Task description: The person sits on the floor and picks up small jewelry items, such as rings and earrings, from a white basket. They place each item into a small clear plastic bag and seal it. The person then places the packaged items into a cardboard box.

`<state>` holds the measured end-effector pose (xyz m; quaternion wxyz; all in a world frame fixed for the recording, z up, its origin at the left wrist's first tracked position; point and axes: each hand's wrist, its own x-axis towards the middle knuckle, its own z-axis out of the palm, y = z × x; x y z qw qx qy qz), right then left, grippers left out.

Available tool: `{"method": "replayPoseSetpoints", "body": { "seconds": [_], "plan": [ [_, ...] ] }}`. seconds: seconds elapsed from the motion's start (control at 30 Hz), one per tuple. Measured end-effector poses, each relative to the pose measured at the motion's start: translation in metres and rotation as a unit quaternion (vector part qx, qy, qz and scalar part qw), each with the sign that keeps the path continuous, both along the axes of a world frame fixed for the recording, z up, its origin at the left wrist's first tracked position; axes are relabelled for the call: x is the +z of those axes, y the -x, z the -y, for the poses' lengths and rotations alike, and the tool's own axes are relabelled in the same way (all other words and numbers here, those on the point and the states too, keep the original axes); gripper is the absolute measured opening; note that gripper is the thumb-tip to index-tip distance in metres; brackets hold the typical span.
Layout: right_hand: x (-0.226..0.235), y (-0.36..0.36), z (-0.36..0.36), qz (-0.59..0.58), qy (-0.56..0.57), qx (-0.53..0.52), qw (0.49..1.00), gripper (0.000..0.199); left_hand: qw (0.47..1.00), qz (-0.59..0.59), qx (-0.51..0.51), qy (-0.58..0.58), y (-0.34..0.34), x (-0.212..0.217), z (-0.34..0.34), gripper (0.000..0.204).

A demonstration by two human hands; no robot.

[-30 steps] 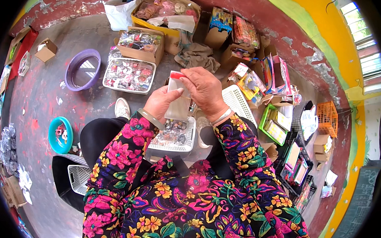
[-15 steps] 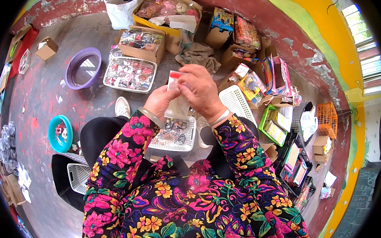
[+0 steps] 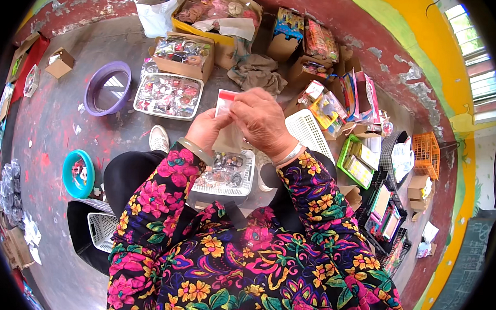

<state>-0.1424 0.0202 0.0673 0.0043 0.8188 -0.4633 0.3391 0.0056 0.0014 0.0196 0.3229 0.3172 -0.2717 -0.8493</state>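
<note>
There's the clear bag (image 3: 230,138) with its red strip (image 3: 227,95) at the far end, held up right in front of you, over the far part of the near white basket (image 3: 250,177). Your left hand (image 3: 205,129) has it pinched, thumb on top; your right hand (image 3: 265,122) is closed in on the right edge, fingers bunched and hiding part of the strip, so whether anything sits inside I can't tell. Looks like fine fingertip work on thin film: keep that left pinch steady, let the right fingers do the small moves, and go gently, because film like this could crease or tear. Your hands and the bag block the far part of that basket of small wrapped pieces, and your left shoe (image 3: 159,138) is on the floor to its far left. Farther out, left of centre, a white tray (image 3: 163,114) is full of packets, an open carton (image 3: 193,71) behind it; a purple basin (image 3: 89,97) sits left, a teal basin (image 3: 78,192) nearer. On your right, a perforated white basket (image 3: 308,131) crowds close to your right wrist, then a green basket (image 3: 342,161) beyond it.
</note>
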Motion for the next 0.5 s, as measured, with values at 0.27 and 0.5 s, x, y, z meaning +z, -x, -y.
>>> {"method": "replayPoseSetpoints", "body": {
  "seconds": [0.27,0.5],
  "plan": [
    [-0.015,0.006,0.001,0.252,-0.211,-0.032,0.944,0.010,0.997,0.048,-0.016,0.052,-0.001,0.006,0.000,0.022],
    [-0.005,0.014,0.003,0.304,-0.382,-0.054,0.871,0.015,0.992,0.099,-0.042,0.070,0.000,0.000,0.002,0.018]
  ]
}}
